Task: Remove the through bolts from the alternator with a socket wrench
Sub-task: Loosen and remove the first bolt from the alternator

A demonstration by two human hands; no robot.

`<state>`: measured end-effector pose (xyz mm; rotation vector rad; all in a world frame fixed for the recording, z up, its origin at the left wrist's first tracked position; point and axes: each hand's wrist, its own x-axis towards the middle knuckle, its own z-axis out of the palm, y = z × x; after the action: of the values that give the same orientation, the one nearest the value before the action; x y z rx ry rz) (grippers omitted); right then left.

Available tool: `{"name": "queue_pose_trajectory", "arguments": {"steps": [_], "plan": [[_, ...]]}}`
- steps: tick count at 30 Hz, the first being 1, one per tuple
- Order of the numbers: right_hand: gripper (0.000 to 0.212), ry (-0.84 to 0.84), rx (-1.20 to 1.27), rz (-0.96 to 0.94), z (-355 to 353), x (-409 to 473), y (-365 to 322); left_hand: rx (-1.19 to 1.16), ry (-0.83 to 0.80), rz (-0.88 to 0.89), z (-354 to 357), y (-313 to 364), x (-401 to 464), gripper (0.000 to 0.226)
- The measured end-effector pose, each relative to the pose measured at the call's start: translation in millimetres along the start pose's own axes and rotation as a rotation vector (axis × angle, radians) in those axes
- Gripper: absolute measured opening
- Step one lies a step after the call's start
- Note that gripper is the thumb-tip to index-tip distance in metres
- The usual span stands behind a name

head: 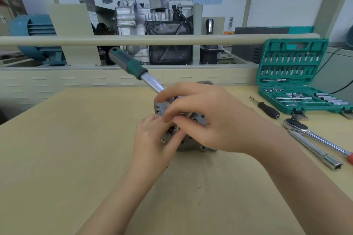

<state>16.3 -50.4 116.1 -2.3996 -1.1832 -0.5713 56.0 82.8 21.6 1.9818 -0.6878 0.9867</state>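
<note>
Hands meet over the alternator (198,118) at mid-worktop (76,139). Left hand (152,139) curls its fingers against the housing's near side; right hand (210,118) covers the top, fingers pinched on the socket wrench (131,67) head, handle angling up left. Farther right lie loose ratchets (313,139) and an open socket case (294,76).

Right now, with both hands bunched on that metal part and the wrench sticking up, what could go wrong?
1. The socket wrench slants off the alternator with its grip free; it could tip.
2. Both hands, left and right, hide the bolt, so a slip might pinch fingers.
3. The alternator sits loose on the table and may shift.
</note>
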Motion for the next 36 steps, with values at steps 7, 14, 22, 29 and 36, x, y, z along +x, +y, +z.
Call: {"name": "queue_pose_trajectory", "arguments": {"steps": [7, 14, 22, 29, 36], "plan": [[0.033, -0.008, -0.069, 0.255, -2.0, 0.2, 0.9, 0.108, -0.061, 0.04, 1.0, -0.8, 4.8, 0.026], [0.04, 0.211, -0.235, 0.484, 3.9, 5.6, -4.9, 0.205, -0.081, 0.067, -0.4, 4.8, 3.9, 0.031], [0.019, -0.114, -0.217, 0.243, -22.1, 0.0, 2.1, 0.076, -0.191, 0.085, -1.5, 7.8, 8.2, 0.01], [0.033, -0.067, -0.262, 0.352, -23.8, -2.4, 9.6, 0.053, -0.195, -0.015, 2.0, 7.1, 6.1, 0.023], [0.047, 0.07, -0.308, 0.423, -12.9, 1.8, 3.5, 0.068, -0.138, -0.029, 2.3, 9.3, 5.2, 0.023]]}}
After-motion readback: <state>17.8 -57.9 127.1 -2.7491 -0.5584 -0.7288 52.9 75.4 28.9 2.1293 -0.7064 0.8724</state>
